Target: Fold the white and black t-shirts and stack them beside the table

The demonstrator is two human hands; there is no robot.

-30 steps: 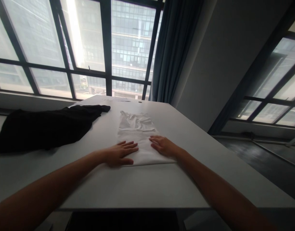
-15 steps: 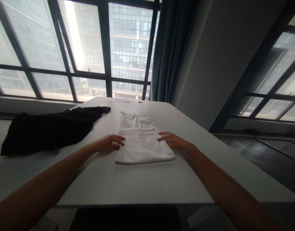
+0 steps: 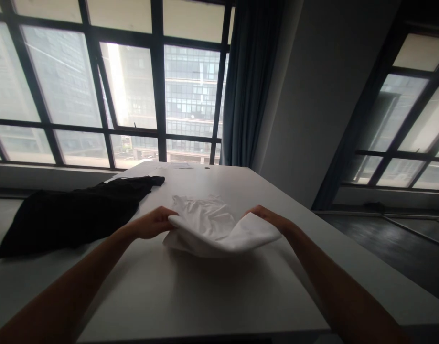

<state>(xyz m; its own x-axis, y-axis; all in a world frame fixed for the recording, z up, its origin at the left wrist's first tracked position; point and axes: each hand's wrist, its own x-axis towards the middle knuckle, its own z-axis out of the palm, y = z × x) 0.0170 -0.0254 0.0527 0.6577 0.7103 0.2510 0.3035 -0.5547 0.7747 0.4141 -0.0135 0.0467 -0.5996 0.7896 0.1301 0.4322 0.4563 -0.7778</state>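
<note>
Lifted since before: white cloth (image 3: 219,231), near edge raised, pinched by left hand (image 3: 153,223) and right hand (image 3: 269,220); fingertips hidden underneath.

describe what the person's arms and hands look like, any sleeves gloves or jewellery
Both forearms are bare along their whole visible length, with no sleeves showing. The left hand and right hand wear no gloves. No watch, bracelet or ring is visible, though the dim backlight hides fine detail.

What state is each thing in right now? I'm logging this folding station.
White garment: folded narrow, near end lifted off the table, sagging between both hands.
Left hand: fingers gripping its left edge.
Right hand: gripping its right edge.
Black garment: spread loosely, untouched.
Curtain: drawn aside.
</note>
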